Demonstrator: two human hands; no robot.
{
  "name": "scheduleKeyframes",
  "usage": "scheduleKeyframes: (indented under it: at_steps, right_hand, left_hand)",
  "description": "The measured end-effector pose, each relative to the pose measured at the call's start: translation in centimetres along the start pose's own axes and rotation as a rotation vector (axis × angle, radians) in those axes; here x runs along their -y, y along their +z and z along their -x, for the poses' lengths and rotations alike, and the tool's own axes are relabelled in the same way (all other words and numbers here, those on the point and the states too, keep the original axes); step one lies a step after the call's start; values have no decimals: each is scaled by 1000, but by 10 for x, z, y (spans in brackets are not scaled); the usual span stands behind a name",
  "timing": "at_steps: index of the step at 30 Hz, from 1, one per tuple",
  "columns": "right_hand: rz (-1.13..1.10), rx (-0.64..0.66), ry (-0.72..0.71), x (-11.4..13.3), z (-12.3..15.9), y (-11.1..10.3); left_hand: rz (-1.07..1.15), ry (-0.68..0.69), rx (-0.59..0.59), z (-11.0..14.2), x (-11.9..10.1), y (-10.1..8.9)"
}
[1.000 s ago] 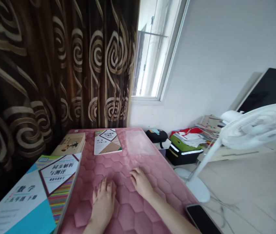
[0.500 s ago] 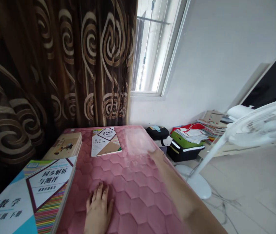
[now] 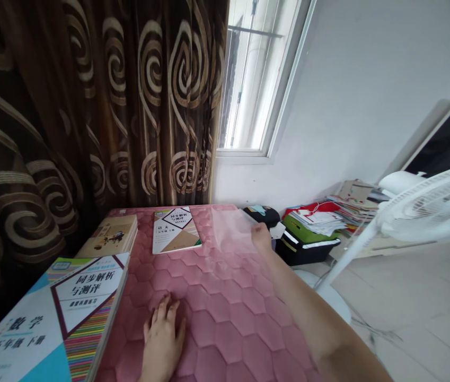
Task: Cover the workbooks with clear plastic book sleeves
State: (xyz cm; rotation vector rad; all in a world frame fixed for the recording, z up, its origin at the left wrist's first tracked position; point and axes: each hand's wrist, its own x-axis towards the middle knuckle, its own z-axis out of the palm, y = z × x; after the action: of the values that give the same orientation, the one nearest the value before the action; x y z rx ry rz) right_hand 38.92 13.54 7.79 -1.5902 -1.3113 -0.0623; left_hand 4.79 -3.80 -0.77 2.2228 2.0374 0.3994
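1. One clear sheet (image 3: 228,236) is at the far right of the pink cover (image 3: 219,339). Its right side looks lifted.
2. There are two hands. The right hand (image 3: 263,237) is closed, pinching the right edge of the clear sheet.
3. The left hand (image 3: 163,337) is near, palm down on the pink cover. It is loosely open, fingers a little apart, with nothing in its grip.
4. One thin book (image 3: 175,241) lies left of the clear sheet. A small strip of pink shows between them.
5. Two more books are on the left side: one big book (image 3: 21,329) near, and one brown book (image 3: 109,237) behind it. I cannot tell if other books are under them.
6. There is wide pink room between the two hands, and more at the near right.
7. The far edge is by one curtain (image 3: 153,106). Past the right edge are one black case (image 3: 267,215) and one white fan (image 3: 352,254).
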Motion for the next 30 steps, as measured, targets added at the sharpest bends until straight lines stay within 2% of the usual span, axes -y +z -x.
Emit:
scheduleKeyframes:
  at_steps: [4,7,8,10,12,14,15,17,18,20,23,25,27,30]
  right_hand:
    - [5,-109,26,39,-20,-32]
    - [-10,-148,-75,90,-26,-72]
    - [-15,-183,-164,110,-24,-87]
    - [-5,-262,-310,152,-12,-115]
    - [12,-333,-409,189,10,-136]
    - [-19,-284,-479,214,41,-144]
    - [-62,-207,-501,221,60,-142]
    - [-111,-46,-647,224,104,-126]
    - [-99,21,-732,221,129,-114]
    - [-39,127,-805,211,181,-86]
    - [-48,197,-823,192,258,-42]
    - [-90,203,-801,179,301,-15]
    - [-116,187,-789,168,334,8]
    - [-109,240,-857,156,362,29]
  left_hand:
    - [192,-29,-96,-5,7,5]
    - [439,-39,-223,-12,16,9]
    - [529,-43,-271,-13,18,10]
    - [690,-58,-349,-16,23,9]
    - [825,-107,-368,-17,26,5]
    - [969,-187,-321,-17,28,0]
    - [1052,-236,-289,-17,28,-2]
    - [1229,-335,-229,-16,29,-7]
    - [1314,-386,-204,-17,30,-8]
    - [1441,-500,-149,-18,32,-11]
    - [1524,-622,-72,-22,38,-14]
    - [1517,-599,-31,-23,43,-16]
    - [1461,-560,-38,-24,48,-19]
    - [1317,-531,-96,-24,56,-22]
